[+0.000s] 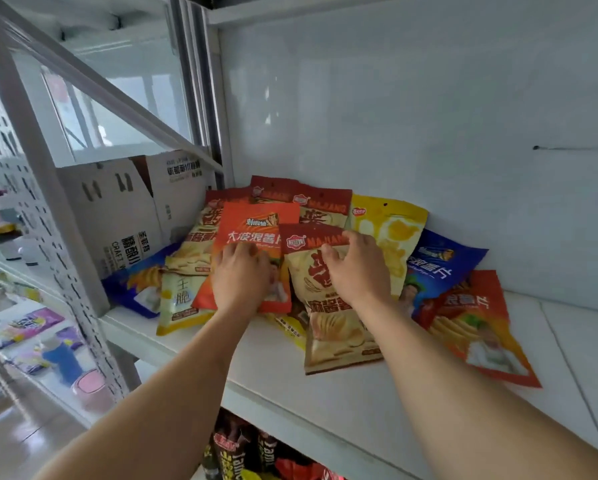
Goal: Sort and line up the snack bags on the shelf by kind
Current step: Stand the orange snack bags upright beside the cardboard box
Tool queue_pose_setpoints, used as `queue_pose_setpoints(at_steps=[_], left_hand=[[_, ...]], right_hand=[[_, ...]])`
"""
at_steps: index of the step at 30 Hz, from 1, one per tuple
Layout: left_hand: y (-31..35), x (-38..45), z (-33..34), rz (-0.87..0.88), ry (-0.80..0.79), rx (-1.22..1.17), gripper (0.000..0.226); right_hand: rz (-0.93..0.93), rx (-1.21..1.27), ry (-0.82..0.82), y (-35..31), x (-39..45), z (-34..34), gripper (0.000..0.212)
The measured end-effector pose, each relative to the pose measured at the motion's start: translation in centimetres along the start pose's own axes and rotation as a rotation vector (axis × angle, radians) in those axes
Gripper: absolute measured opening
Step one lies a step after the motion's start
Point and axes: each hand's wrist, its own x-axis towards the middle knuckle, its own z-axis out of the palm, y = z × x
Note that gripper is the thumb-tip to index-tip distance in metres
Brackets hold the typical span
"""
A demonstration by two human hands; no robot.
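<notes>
Snack bags are lying in a loose, overlapping heap at frame centre on the white shelf (377, 403), pushed toward the back wall. The left hand (240, 278) is resting palm-down on the orange bag (252, 233), fingers bent over its middle; can't tell whether it's actually gripping or just pressing. The right hand (354, 268) is sitting on the cream bag w/ red top (328, 327), fingers curled over the bag's upper part & thumb spread toward the left; grip looks partly closed round the bag, tho how firmly isn't clear.

Behind them two more cream-and-red bags (301, 199) are leaning toward the back wall. A yellow bag (394, 230) is lying just right of the right hand, partly under the cream bag. Further right a blue bag (439, 265) is overlapping a second orange bag (477, 327), which is reaching toward the shelf's front at right. At the heap's left edge a pale yellow bag (179, 299) is lying over another blue bag (134, 285).

A white carton (117, 216) is standing on the next shelf section, left of centre. Dark snack packs (242, 448) are showing on the lower shelf at frame bottom.
</notes>
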Motion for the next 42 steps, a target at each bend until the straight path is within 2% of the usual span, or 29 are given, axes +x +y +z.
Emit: queue_pose_setpoints(at_steps=[10,12,15,17,20,23,26,29,31,34,38,42], left_hand=[[-2.6,3.2,0.7,0.040,-0.073,-0.085,0.050],[-3.0,3.4,0.6,0.015,-0.062,-0.080,0.061],[-3.7,4.0,0.2,-0.127,-0.159,-0.071,0.091],[-4.1,4.3,0.0,-0.155,-0.202,-0.052,0.100],[-4.3,4.6,-0.4,-0.097,-0.219,-0.015,0.102],[-4.2,4.6,-0.9,-0.084,-0.209,-0.052,0.103],[-4.0,4.4,-0.9,-0.071,-0.195,-0.170,0.098],[-4.0,4.2,-0.9,-0.073,-0.230,-0.268,0.092],[-3.9,4.1,-1.0,-0.101,-0.262,-0.361,0.079],[-3.4,3.4,-1.5,-0.172,-0.339,-0.515,0.058],[-2.0,1.1,-2.2,-0.243,-0.478,-0.747,0.044],[1.5,-3.3,-2.8,-0.213,-0.601,-1.023,0.027]], right_hand=[[0.199,-0.215,0.111,-1.9,-1.9,2.9,0.069],[0.257,-0.242,0.112,-1.9,-2.2,3.1,0.071],[0.323,-0.282,0.124,-1.9,-2.8,3.3,0.076],[0.388,-0.281,0.141,-2.2,-3.2,3.1,0.082],[0.496,-0.287,0.103,-2.5,-4.0,2.2,0.087],[0.551,-0.255,0.023,-2.2,-4.6,1.4,0.078],[0.579,-0.103,-0.029,-1.3,-4.6,1.0,0.063],[0.619,0.141,-0.011,0.3,-4.1,0.8,0.054],[0.628,0.346,0.016,1.4,-4.0,0.3,0.053],[0.613,0.577,-0.007,2.2,-4.7,-1.9,0.033],[0.584,0.745,0.016,3.6,-6.3,-6.1,0.028],[0.585,0.808,0.129,5.8,-9.4,-11.4,0.030]])
